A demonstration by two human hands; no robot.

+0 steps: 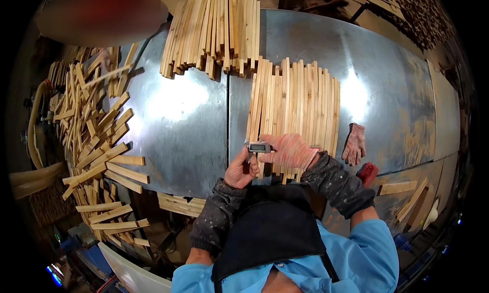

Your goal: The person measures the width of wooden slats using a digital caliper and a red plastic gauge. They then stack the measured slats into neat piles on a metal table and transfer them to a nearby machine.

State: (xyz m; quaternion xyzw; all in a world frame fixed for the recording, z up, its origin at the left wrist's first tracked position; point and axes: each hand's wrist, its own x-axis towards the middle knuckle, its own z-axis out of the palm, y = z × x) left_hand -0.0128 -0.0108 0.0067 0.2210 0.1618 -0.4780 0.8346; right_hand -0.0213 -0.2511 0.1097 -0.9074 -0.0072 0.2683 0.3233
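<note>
Bare left hand (239, 172) grips a caliper (259, 147), steadying it for reading. Gloved right hand (288, 150) lies flat, fingers extended, pinning the wooden slats (295, 102) on the metal table (387, 84).

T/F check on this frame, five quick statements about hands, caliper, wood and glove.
1. The left hand is bare and holds a digital caliper. True.
2. The right hand is bare. False: it wears a pink knit glove and rests on the near row of wooden slats.
3. A spare glove lies on the metal table, right of the slats. True.
4. The table holds only one group of slats. False: a second batch lies at the far edge, and loose wood pieces are heaped at the left.
5. The caliper lies unattended on the table. False: it is in the left hand's grip, at the slats' near ends.
</note>
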